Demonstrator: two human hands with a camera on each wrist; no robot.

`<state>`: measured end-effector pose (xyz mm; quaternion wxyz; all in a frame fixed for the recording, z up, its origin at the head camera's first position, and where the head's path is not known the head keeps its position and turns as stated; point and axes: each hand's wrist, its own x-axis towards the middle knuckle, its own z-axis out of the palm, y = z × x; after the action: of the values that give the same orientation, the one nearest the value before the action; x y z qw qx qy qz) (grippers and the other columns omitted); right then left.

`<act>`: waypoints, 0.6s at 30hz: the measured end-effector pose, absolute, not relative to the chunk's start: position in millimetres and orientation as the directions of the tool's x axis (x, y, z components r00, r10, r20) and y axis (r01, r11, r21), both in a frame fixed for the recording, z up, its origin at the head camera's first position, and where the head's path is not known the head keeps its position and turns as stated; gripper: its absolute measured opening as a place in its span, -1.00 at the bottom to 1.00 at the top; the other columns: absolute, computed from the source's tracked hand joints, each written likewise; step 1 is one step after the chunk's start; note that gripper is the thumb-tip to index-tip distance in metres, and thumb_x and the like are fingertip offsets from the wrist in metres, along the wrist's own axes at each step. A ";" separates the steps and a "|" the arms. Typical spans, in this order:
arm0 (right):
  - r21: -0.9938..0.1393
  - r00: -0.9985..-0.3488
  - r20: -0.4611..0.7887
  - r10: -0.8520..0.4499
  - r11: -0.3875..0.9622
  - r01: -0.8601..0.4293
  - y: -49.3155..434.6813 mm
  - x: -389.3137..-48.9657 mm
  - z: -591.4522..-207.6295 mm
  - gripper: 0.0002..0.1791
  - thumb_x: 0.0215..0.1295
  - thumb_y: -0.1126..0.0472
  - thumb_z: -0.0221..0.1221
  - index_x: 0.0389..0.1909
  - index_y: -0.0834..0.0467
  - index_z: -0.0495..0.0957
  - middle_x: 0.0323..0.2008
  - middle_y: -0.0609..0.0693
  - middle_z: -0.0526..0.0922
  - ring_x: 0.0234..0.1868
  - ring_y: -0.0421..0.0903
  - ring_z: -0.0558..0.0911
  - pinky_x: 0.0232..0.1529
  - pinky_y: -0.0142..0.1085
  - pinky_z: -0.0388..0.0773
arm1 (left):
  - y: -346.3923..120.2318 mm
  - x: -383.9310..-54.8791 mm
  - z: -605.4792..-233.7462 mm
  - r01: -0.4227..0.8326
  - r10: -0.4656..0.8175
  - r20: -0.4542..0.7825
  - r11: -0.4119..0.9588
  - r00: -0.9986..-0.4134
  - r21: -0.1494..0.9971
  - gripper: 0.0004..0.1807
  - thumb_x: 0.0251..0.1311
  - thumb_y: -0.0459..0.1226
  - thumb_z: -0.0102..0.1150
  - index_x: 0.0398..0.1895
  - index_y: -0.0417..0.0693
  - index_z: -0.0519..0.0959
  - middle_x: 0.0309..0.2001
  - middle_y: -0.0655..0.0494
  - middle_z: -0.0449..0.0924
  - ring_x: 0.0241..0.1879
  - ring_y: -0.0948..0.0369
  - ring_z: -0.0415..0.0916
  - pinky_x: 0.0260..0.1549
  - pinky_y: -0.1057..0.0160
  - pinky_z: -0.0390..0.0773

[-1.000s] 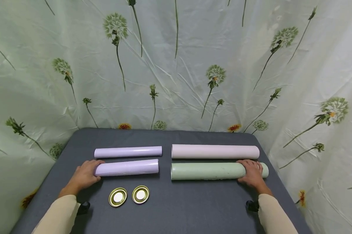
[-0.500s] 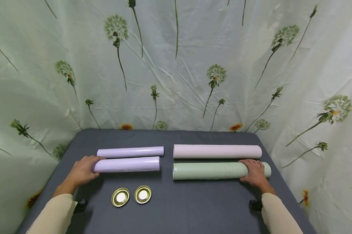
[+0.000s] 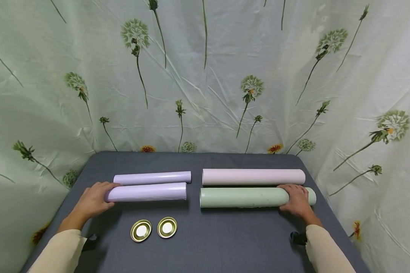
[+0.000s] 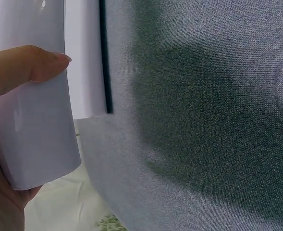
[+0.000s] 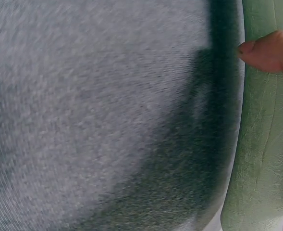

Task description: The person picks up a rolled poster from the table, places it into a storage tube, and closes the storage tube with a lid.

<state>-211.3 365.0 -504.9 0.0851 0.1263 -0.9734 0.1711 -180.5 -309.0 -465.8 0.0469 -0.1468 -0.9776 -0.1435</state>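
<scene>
Left wrist view: the near lilac cylinder (image 4: 38,134) is gripped by the left hand (image 3: 93,203), the thumb laid across its smooth, glossy wall and the fingers curled round the other side. The cylinder's left rim is shown there, an end covered by the hand in the head view. Near its right end, a pale green cylinder (image 3: 239,197) is held by the right hand (image 3: 297,201), with the fingers wrapped over it; fine creases on its wall are revealed by the right wrist view. Whether either held cylinder touches the counter (image 3: 225,242) cannot be told.

Four cylinders are counted, all lying crosswise. Just behind the gripped pair, a far lilac cylinder (image 3: 154,177) is placed on the left and a pale pink cylinder (image 3: 252,177) on the right. Two round gold lids (image 3: 167,228) with white centres, seen only in the head view, are set side by side, slightly apart, in front of the lilac pair. The dark grey counter is backed by a pale curtain (image 3: 208,83) printed with dandelions.
</scene>
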 end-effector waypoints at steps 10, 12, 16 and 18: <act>-0.366 -0.925 0.302 -0.231 0.868 -0.336 367.8 -207.4 -492.6 -0.20 -0.52 0.29 0.56 -0.02 0.24 0.55 -0.10 0.29 0.55 -0.02 0.34 0.39 0.01 0.26 0.02 | -316.2 -172.2 -451.9 0.315 0.287 0.147 0.921 -0.946 0.229 -0.42 -0.21 -0.30 0.49 0.02 -0.15 0.58 -0.08 -0.19 0.60 -0.11 -0.17 0.47 -0.28 -0.24 0.38; -0.365 -0.919 0.317 -0.234 0.864 -0.346 369.1 -206.8 -489.8 -0.20 -0.54 0.29 0.55 -0.03 0.25 0.55 -0.11 0.29 0.55 -0.03 0.33 0.39 0.00 0.26 0.02 | -317.7 -171.4 -449.7 0.320 0.290 0.157 0.921 -0.944 0.223 -0.41 -0.22 -0.31 0.49 0.02 -0.15 0.58 -0.08 -0.19 0.60 -0.12 -0.17 0.47 -0.29 -0.24 0.38; -0.352 -0.928 0.289 -0.236 0.875 -0.332 370.0 -207.9 -481.0 -0.20 -0.49 0.31 0.55 -0.01 0.29 0.54 -0.07 0.33 0.54 0.01 0.36 0.40 0.00 0.30 0.02 | -317.9 -170.6 -447.2 0.316 0.285 0.162 0.922 -0.945 0.225 -0.40 -0.20 -0.30 0.49 0.04 -0.18 0.56 -0.07 -0.21 0.59 -0.11 -0.18 0.47 -0.28 -0.24 0.38; -0.344 -0.933 0.274 -0.233 0.882 -0.321 368.9 -208.7 -475.0 -0.20 -0.48 0.32 0.56 0.00 0.28 0.54 -0.05 0.33 0.54 0.03 0.35 0.39 0.02 0.30 0.02 | -317.1 -170.0 -446.5 0.317 0.284 0.165 0.921 -0.944 0.225 -0.40 -0.20 -0.30 0.49 0.04 -0.18 0.56 -0.06 -0.22 0.59 -0.10 -0.19 0.47 -0.27 -0.24 0.39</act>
<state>-208.7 368.9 -475.0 0.1128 0.1438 -0.9635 0.1956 -170.0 -317.1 -446.5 0.0645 -0.1536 -0.9780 -0.1251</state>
